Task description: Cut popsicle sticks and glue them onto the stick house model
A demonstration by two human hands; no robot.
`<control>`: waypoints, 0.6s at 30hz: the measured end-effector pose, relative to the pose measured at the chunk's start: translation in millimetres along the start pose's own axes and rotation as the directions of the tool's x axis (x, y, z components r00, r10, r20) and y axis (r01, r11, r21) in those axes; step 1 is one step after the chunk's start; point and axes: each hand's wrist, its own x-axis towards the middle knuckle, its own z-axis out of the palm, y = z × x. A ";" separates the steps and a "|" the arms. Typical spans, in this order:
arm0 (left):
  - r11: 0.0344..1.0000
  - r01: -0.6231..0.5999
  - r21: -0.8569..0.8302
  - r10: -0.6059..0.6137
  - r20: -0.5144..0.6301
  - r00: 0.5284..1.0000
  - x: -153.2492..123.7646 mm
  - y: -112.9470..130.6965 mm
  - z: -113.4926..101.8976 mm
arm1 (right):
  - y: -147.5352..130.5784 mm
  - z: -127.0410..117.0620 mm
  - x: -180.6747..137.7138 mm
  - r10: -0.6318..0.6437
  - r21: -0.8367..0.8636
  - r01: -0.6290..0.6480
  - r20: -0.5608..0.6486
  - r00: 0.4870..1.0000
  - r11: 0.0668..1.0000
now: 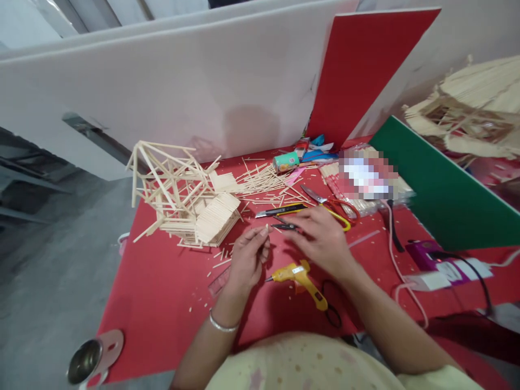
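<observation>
My left hand is closed in a pinch on a short piece of wooden stick, its pale tip showing above the fingertips. Close by on the right, my right hand grips small dark snips, whose two pointed jaws face the stick piece. Most of the snips' handle is hidden by my fingers. Left of my hands stands a lattice model of thin wooden sticks, with a slatted panel at its near side. A yellow glue gun lies just below my hands, nozzle to the left.
Beyond my hands lie a black-and-yellow utility knife, orange-handled scissors and loose sticks. A green can lies behind them. Cables and a power strip are at right. A cup sits at the left front edge.
</observation>
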 end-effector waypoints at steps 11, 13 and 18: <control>0.996 0.020 -0.086 -0.018 0.021 1.000 -16.0 7.7 -21.9 | -45.9 38.2 9.7 -0.196 0.226 0.194 -0.013 0.980 0.955; 0.997 0.003 -0.082 -0.003 0.005 1.000 -19.0 8.4 -24.6 | -53.7 38.1 8.2 -0.180 0.219 0.184 -0.036 0.983 0.958; 0.988 -0.081 -0.128 0.074 -0.060 0.995 -27.8 14.4 -33.6 | -71.4 41.2 5.1 -0.153 0.177 0.164 -0.074 0.985 0.970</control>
